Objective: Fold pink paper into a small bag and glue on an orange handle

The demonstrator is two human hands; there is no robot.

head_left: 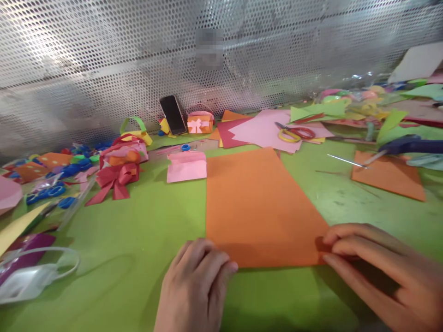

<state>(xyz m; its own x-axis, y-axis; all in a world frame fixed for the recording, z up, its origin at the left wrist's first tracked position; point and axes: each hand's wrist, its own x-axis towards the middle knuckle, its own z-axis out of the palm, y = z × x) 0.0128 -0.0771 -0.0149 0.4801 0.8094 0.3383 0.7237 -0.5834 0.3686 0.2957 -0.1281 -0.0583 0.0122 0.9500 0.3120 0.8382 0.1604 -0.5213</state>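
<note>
A sheet of orange paper (259, 207) lies on the green table in front of me, its near edge toward me. At the near left corner, my left hand (197, 281) is closed with curled fingers, the thumb along the paper's edge. My right hand (384, 267) pinches the near right corner between thumb and fingertips. Just beyond the sheet's left edge sits a folded piece of pink paper (187, 167). The paper corners under my fingers are hidden.
Scissors (294, 133) rest on pink paper (259, 129) at the back. A phone (173, 115) leans by a small orange box with a pink bow (200, 122). Left are a red bow (117, 180) and a white charger (27, 281). A glue gun (404, 145) lies right, above orange paper (387, 177).
</note>
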